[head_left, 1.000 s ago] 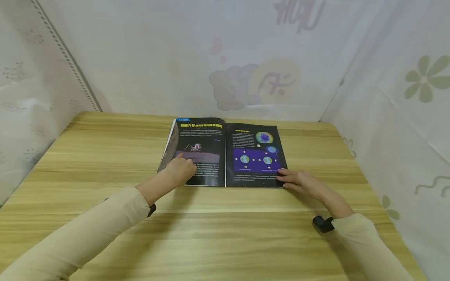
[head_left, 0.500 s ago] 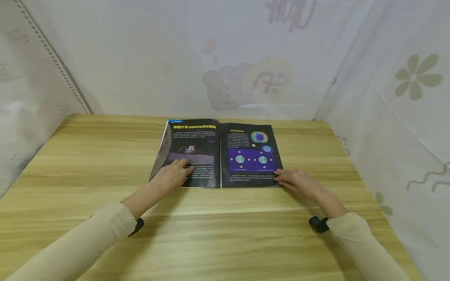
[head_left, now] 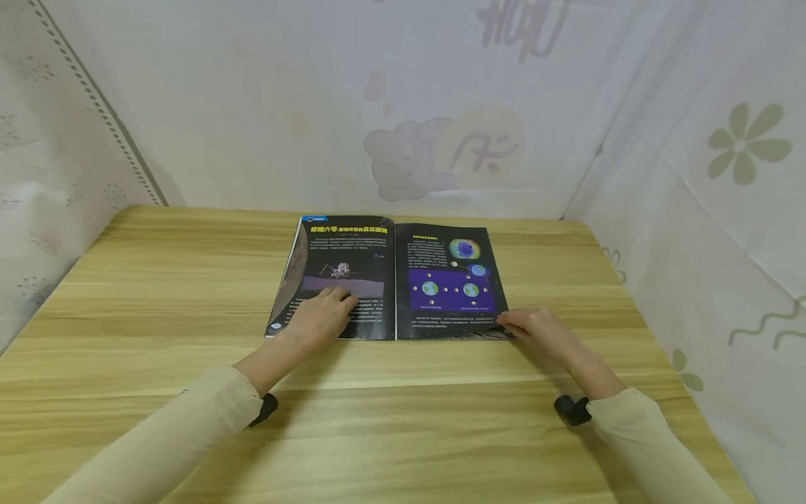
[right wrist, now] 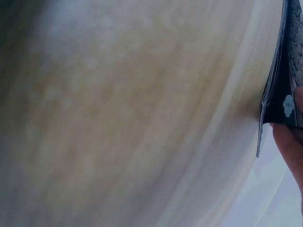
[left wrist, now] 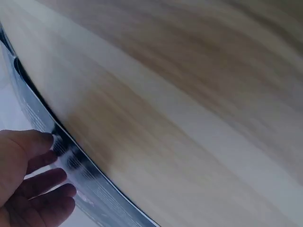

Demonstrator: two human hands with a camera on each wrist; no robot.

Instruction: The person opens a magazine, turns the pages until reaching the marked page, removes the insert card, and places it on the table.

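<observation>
An open magazine (head_left: 450, 290) lies on the wooden table, its dark pages printed with space pictures and text. On the lower part of the left page rests my left hand (head_left: 322, 316), covering some of the text. The left wrist view shows the loosely bent fingers (left wrist: 49, 182) of that hand at the page near its lower edge. My right hand (head_left: 543, 332) pinches the bottom right corner of the right page. In the right wrist view this page corner (right wrist: 279, 113) is lifted off the pages below, with a finger (right wrist: 288, 144) under it.
The wooden table (head_left: 403, 427) carries the magazine near its far edge. Patterned white cloth (head_left: 252, 119) hangs behind the table and along both sides. A black wrist camera (head_left: 571, 410) sits below the right wrist.
The right hand's fingers have drawn to the page's corner, which now lifts. My left hand has slid slightly across the left page. The head view has shifted a little.
</observation>
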